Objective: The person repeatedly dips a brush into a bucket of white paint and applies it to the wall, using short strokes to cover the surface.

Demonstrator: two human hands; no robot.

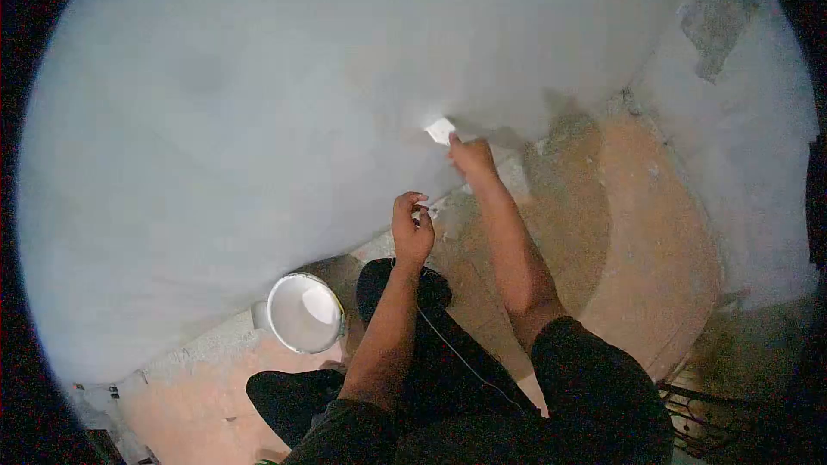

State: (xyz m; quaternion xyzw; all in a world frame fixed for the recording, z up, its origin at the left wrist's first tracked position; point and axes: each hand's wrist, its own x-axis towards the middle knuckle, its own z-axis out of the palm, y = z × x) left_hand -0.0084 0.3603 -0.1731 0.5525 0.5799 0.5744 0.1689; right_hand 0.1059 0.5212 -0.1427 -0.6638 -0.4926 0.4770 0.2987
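My right hand (473,158) grips a small white flat tool (441,131), whose face lies against the pale wall (258,103). Lower and to the left, my left hand (413,228) is raised near the foot of the wall with its fingers curled. Something small and dark shows between those fingers, too small to name. A white bucket (306,313) stands on the floor by the wall, left of my left forearm, with whitish material inside.
The tan floor (659,232) curves away to the right, under shadows. A second wall (758,138) with a grey rough patch (722,17) rises at the right. Dark metal bars (702,418) are at the lower right. My bent legs are below my arms.
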